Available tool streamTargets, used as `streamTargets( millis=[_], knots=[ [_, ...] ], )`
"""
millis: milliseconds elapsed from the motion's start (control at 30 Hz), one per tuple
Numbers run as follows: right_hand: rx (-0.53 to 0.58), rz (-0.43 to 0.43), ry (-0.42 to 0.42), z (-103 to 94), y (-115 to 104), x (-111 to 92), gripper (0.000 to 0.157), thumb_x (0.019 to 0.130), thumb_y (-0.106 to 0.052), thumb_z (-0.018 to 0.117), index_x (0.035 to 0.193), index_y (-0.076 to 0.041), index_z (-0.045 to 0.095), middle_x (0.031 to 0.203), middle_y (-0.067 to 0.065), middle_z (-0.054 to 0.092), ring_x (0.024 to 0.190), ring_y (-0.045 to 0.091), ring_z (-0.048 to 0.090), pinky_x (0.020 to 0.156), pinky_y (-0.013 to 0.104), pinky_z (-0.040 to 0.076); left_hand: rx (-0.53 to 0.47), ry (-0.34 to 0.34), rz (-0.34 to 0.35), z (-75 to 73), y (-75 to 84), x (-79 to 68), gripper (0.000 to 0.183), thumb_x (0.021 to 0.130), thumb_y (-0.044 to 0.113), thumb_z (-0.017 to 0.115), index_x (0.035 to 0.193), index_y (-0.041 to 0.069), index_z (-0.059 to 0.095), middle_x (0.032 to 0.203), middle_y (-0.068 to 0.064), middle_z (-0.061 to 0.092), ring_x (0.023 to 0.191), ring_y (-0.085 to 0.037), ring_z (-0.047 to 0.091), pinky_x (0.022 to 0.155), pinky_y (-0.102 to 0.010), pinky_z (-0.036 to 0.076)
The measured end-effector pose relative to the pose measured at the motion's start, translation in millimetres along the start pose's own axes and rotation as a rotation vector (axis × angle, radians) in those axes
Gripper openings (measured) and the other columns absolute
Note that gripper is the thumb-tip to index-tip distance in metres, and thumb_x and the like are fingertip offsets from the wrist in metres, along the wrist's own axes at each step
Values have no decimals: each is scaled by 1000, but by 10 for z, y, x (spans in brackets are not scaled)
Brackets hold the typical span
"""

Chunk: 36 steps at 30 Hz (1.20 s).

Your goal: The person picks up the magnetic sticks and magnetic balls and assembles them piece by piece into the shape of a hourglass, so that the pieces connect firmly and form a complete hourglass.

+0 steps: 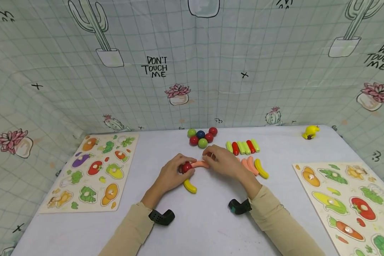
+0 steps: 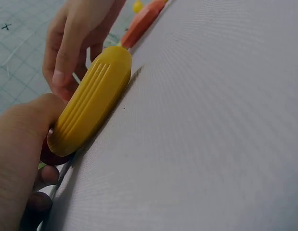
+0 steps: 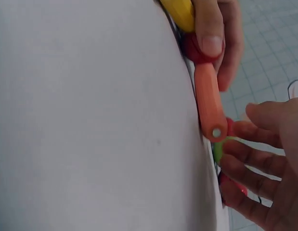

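In the left wrist view, the left hand and a yellow piece cover most of the red ball. The right hand partly hides the orange sticks beyond it, and the right board is cut off by the picture's edge.

The red ball sits clamped between the left thumb and fingers. From it, the yellow piece extends towards the person and an orange piece towards the right hand. The right fingers are bent and spread apart beside that piece's pale-dotted end; whether they touch it, I cannot tell.

White bench surface runs between the forearms. Coloured balls lie near the far edge, with a green-and-red row to their right; the left board stands well apart from the left hand.
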State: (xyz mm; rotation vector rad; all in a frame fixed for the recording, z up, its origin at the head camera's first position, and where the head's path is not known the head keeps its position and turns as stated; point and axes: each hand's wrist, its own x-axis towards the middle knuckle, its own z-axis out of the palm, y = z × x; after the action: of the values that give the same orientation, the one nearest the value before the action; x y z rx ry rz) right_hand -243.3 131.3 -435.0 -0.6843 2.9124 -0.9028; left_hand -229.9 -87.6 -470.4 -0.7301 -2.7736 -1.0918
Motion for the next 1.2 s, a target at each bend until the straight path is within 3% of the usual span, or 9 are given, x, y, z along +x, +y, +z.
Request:
streamTargets(
  millis=[133, 267, 367, 567, 833, 1033, 1200],
  knots=[
    [-1, 29, 79, -46, 50, 54, 23, 92, -22, 59, 113, -12, 60, 101, 3, 61, 88, 18, 58, 75, 32, 51, 40, -14, -79, -6, 66, 17, 33, 86, 33, 66, 118, 24, 62, 101, 1, 58, 86, -13, 52, 68, -26, 45],
    [7, 38, 128, -57, 93, 99, 27, 91, -17, 60, 117, -11, 57, 108, 6, 60, 95, 21, 59, 79, 36, 51, 145, -17, -131, 38, 136, 29, 36, 85, 42, 62, 115, 23, 64, 99, -1, 59, 86, -14, 53, 61, -27, 45],
    [19, 26, 152, -51, 115, 142, 29, 90, -15, 59, 118, -11, 56, 111, 8, 59, 99, 22, 58, 82, 37, 51, 204, 14, -163, 88, 162, 23, 35, 84, 43, 63, 111, 21, 65, 92, 0, 57, 80, -13, 51, 55, -25, 42],
    [34, -8, 216, -66, 140, 266, 30, 89, -12, 60, 118, -8, 56, 113, 8, 58, 98, 24, 57, 83, 39, 51, 229, 90, -201, 138, 205, 40, 28, 85, 41, 64, 102, 20, 67, 86, 1, 57, 74, -13, 50, 52, -24, 41],
    [-14, -1, 126, -55, 128, 404, 37, 86, -12, 64, 123, -8, 59, 118, 9, 56, 97, 23, 58, 81, 37, 52, 235, 134, -198, 152, 198, 71, 22, 83, 35, 66, 99, 19, 67, 85, 1, 60, 72, -12, 51, 50, -21, 41],
    [-94, -39, 102, -39, 90, 447, 36, 85, -9, 65, 121, -8, 60, 120, 10, 57, 94, 23, 60, 82, 39, 53, 226, 146, -198, 164, 186, 73, 22, 83, 36, 65, 98, 19, 67, 84, 2, 60, 72, -12, 51, 51, -21, 40],
    [-145, -13, 80, -22, 82, 456, 35, 85, -12, 66, 120, -10, 60, 119, 9, 56, 90, 22, 59, 80, 38, 53, 212, 140, -207, 169, 178, 78, 20, 83, 35, 65, 96, 20, 67, 84, 3, 61, 72, -11, 52, 51, -22, 40]
  ],
)
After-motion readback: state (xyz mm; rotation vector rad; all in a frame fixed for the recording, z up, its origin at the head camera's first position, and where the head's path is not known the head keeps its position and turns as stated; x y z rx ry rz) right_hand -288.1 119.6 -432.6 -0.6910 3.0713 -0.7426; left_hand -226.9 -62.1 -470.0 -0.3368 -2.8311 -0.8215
